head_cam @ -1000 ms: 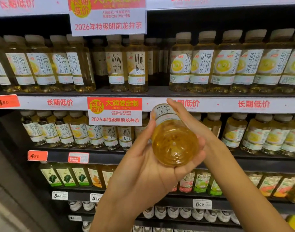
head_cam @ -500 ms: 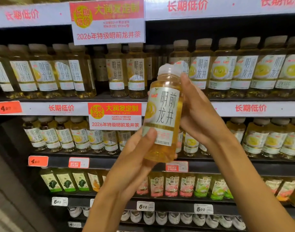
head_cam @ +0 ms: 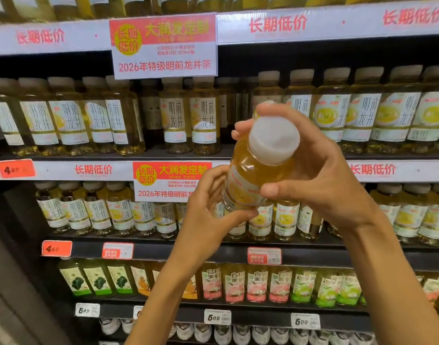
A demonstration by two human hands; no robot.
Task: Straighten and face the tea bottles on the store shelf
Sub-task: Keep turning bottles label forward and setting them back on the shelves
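A tea bottle (head_cam: 254,170) is held in front of the shelf (head_cam: 64,158), tilted with its white cap toward the camera. The right hand (head_cam: 320,170) curls around its upper part, while the left hand (head_cam: 208,215) grips its lower end from the left.

Dark store shelving (head_cam: 313,255) with red-lettered white price rails (head_cam: 64,170).

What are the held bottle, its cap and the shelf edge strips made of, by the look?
Held bottle: clear glossy plastic, likely PET; highlights, amber tea visible through the wall.
Cap: matte whitish plastic, opaque, faintly ribbed.
Label: printed film or paper, can't tell.
Shelf edge strip: printed insert behind a shiny clear cover, probably plastic.
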